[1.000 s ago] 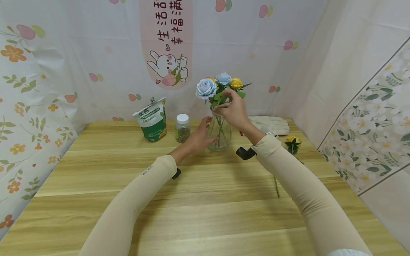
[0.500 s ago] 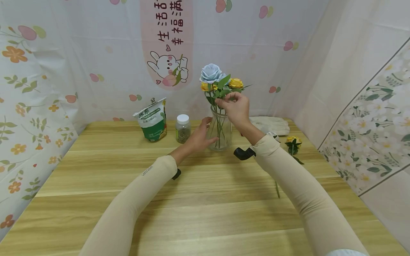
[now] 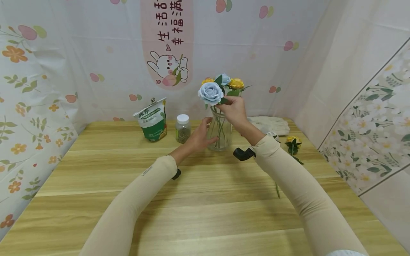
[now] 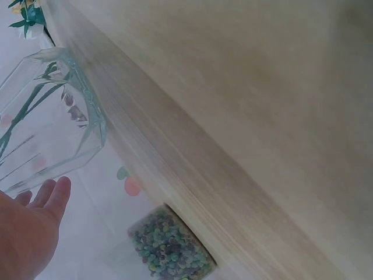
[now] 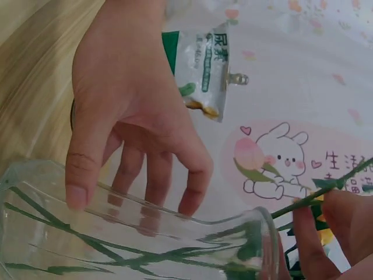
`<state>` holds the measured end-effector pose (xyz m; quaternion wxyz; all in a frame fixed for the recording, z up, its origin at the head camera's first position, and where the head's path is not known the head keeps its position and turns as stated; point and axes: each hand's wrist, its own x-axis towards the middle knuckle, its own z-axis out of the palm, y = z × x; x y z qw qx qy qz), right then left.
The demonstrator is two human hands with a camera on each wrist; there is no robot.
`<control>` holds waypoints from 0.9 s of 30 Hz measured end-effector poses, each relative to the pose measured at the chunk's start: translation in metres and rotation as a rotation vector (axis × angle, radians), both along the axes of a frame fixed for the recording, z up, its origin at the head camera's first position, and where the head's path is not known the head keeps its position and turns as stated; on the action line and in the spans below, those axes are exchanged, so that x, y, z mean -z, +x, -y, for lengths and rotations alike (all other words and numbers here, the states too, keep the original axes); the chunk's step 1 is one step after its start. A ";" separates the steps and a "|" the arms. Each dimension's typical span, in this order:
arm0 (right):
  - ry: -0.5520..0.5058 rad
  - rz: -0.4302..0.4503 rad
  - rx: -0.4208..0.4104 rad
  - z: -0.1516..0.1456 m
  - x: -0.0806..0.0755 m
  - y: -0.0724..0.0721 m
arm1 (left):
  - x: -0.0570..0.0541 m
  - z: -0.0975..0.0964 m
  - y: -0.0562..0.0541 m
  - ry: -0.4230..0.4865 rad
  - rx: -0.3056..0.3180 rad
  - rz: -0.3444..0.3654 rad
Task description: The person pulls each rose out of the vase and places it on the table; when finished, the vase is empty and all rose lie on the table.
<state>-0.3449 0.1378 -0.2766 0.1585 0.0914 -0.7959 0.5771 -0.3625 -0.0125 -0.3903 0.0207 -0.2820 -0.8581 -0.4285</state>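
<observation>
A clear glass vase point(image 3: 225, 136) stands upright on the table, holding several artificial roses with green stems. My right hand point(image 3: 236, 111) is over the vase mouth and pinches the stem of a light blue rose point(image 3: 210, 93); that stem point(image 5: 303, 202) shows between thumb and fingers in the right wrist view. Low at the vase's left side is my left hand point(image 3: 198, 137), thumb in front and fingers behind, spread loosely against the glass wall point(image 5: 175, 201). Behind the held flower are another blue rose point(image 3: 224, 79) and a yellow rose point(image 3: 236, 84).
A jar with a white lid point(image 3: 183, 128) and a clipped green-and-white bag point(image 3: 153, 122) stand left of the vase. Whitish gloves point(image 3: 272, 125) lie at the back right. Nearer, a loose yellow rose point(image 3: 293, 142) lies partly under my right forearm.
My right hand lifted the blue rose above the others half a second ago. Now the bloom is lower again, in front of the other flowers. My left hand has stayed by the vase.
</observation>
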 end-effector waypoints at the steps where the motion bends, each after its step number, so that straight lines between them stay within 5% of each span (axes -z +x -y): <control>1: 0.024 -0.004 -0.009 0.000 -0.001 0.001 | 0.000 0.000 0.000 -0.002 0.000 -0.003; 12: 0.216 0.035 -0.149 -0.009 -0.005 0.005 | -0.001 0.001 0.002 -0.006 0.007 0.015; 17: 0.247 -0.050 -0.217 -0.008 0.001 0.003 | 0.000 0.002 0.002 -0.015 0.005 0.002; 27: 0.172 -0.230 -0.100 -0.013 0.008 0.002 | 0.000 0.003 0.002 -0.004 0.020 -0.017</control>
